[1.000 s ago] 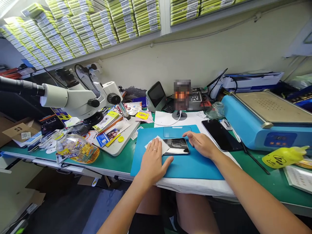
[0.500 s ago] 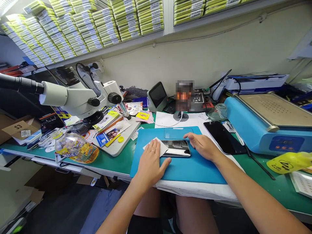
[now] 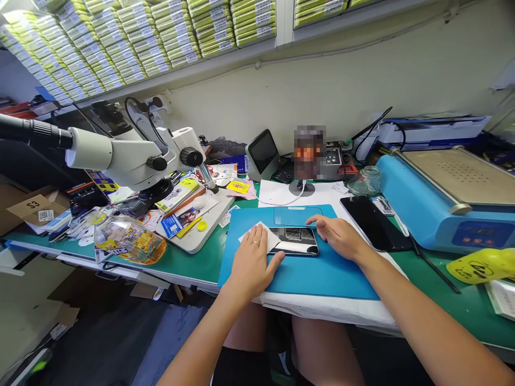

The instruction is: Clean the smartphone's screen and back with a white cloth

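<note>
A phone [image 3: 300,241] with a glossy, reflecting surface lies on the blue mat [image 3: 322,279]. My left hand [image 3: 254,257] rests flat over its left end, fingers stretched out, pressing a white wipe [image 3: 270,237] beneath them. That end of the phone is hidden by the wipe and hand. Just off the phone's right end is my right hand [image 3: 336,236], holding nothing, with index finger and thumb apart and the other fingers partly curled. Behind the phone, a clear glass-like panel [image 3: 298,215] with a dark outline lies on the mat.
A microscope [image 3: 132,161] and a tipped clear plastic jar [image 3: 131,239] stand left. Right are a dark phone [image 3: 374,222], a blue heating plate machine [image 3: 434,209] and a yellow bottle [image 3: 478,266]. A small display [image 3: 263,155] sits behind; packed shelves [image 3: 161,37] hang above.
The camera view has shifted slightly, moving the scene a little to the right. My left hand and the wipe have barely moved over the phone; my right hand stays beside it.
</note>
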Demonstrator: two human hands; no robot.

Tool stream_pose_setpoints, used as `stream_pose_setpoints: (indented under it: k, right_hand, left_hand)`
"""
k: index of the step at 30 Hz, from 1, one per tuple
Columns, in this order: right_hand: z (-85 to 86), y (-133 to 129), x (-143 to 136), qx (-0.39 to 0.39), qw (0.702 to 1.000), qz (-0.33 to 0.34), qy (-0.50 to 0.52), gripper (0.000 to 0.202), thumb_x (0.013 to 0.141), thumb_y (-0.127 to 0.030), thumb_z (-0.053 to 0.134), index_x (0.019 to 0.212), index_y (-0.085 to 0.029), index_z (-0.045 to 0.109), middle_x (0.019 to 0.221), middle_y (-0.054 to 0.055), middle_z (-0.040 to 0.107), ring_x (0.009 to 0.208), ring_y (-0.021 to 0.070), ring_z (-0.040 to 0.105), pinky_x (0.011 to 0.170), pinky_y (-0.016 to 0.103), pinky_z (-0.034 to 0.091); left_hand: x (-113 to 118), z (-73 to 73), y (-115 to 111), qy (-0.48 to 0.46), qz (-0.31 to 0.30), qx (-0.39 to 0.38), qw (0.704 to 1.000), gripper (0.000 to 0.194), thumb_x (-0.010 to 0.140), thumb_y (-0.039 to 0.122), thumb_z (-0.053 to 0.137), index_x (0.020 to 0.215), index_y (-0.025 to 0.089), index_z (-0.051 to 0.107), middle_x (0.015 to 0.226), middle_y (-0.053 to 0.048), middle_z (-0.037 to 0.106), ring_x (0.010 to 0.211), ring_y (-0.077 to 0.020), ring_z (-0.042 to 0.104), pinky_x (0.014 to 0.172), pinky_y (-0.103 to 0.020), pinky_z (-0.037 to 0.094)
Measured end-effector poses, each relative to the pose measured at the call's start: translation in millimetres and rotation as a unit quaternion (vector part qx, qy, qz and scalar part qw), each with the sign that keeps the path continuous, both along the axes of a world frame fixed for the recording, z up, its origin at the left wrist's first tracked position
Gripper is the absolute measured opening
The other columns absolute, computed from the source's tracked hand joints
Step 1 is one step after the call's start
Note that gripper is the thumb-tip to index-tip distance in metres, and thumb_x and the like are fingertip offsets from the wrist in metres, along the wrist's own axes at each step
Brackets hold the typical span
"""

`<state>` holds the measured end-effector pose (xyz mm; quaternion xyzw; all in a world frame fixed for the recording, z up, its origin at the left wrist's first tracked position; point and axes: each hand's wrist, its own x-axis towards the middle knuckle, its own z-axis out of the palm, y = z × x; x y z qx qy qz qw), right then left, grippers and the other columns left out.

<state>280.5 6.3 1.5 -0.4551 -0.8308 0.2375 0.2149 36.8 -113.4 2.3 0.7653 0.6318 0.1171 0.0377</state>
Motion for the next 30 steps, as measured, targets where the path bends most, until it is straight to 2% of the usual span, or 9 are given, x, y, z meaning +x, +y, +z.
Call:
stream_pose_setpoints:
  k: [2,8,10,14,16,23,25,30]
  right_hand:
    - [0.2,-1,0,0.004,1.0,-0.001,-0.002,0.077,0.093,-0.075,0.01,0.102,-0.028,0.07,0.059,0.003,0.063,0.059,0.0254,0.062,0.056,0.035,0.041]
    - [2.3,-1,-2,0.01,1.0,-0.001,-0.021,0.073,0.094,-0.074,0.013,0.097,-0.028,0.07,0.061,0.003,0.065,0.062,0.0255,0.064,0.057,0.034,0.04]
    - [3.2,-1,-2,0.004,1.0,-0.003,-0.018,0.072,0.095,-0.073,0.014,0.095,-0.028,0.07,0.06,0.003,0.065,0.062,0.0253,0.064,0.057,0.034,0.04]
    - [3.6,-1,-2,-0.004,1.0,-0.008,0.006,0.074,0.095,-0.072,0.013,0.094,-0.026,0.071,0.058,0.003,0.063,0.06,0.025,0.062,0.057,0.034,0.04]
    - [3.1,-1,-2,-0.001,1.0,-0.006,0.005,0.075,0.095,-0.073,0.013,0.094,-0.026,0.071,0.058,0.003,0.063,0.061,0.0256,0.063,0.057,0.034,0.04]
    - [1.9,-1,-2,0.0,1.0,-0.004,-0.006,0.073,0.095,-0.072,0.013,0.089,-0.027,0.07,0.06,0.004,0.065,0.065,0.0266,0.064,0.058,0.034,0.04]
    - [2.5,-1,-3,0.0,1.0,-0.002,-0.002,0.074,0.095,-0.073,0.013,0.09,-0.027,0.07,0.06,0.004,0.065,0.064,0.0263,0.063,0.058,0.034,0.039]
    - [5.3,-5,-3,-0.002,1.0,-0.011,0.017,0.076,0.094,-0.074,0.013,0.092,-0.025,0.072,0.057,0.004,0.061,0.061,0.0259,0.061,0.057,0.034,0.039]
  left_hand:
    - [0,-1.1,1,-0.002,-0.001,0.009,1.0,0.071,0.104,0.053,0.034,0.152,0.0,0.031,0.159,-0.022,0.029,0.15,-0.0318,0.024,0.121,-0.048,0.026]
    - [-3,-8.6,-25,-0.009,-0.017,0.019,1.0,0.071,0.103,0.055,0.032,0.155,0.006,0.026,0.162,-0.019,0.024,0.15,-0.032,0.022,0.12,-0.051,0.028]
    - [-2,-6.0,-20,-0.012,-0.024,0.011,1.0,0.072,0.103,0.056,0.033,0.154,0.006,0.027,0.161,-0.02,0.025,0.15,-0.0313,0.022,0.121,-0.05,0.027]
    - [7,4.1,6,-0.019,-0.031,-0.004,0.999,0.077,0.101,0.062,0.034,0.152,0.004,0.032,0.159,-0.021,0.03,0.149,-0.0317,0.024,0.121,-0.049,0.026]
    - [12,7.4,10,-0.022,-0.029,-0.003,0.999,0.08,0.099,0.065,0.035,0.151,0.003,0.033,0.159,-0.022,0.03,0.149,-0.0329,0.025,0.121,-0.05,0.026]
    - [12,3.9,-25,-0.023,-0.052,-0.012,0.998,0.08,0.1,0.065,0.03,0.154,0.006,0.028,0.161,-0.019,0.025,0.15,-0.0309,0.02,0.121,-0.049,0.026]
    - [14,3.9,-20,-0.024,-0.052,-0.012,0.998,0.08,0.1,0.065,0.031,0.154,0.006,0.03,0.161,-0.019,0.026,0.15,-0.0312,0.021,0.122,-0.049,0.026]
    - [28,7.4,20,-0.031,-0.07,-0.017,0.997,0.078,0.1,0.062,0.035,0.151,0.002,0.034,0.159,-0.02,0.029,0.15,-0.0313,0.023,0.122,-0.047,0.023]
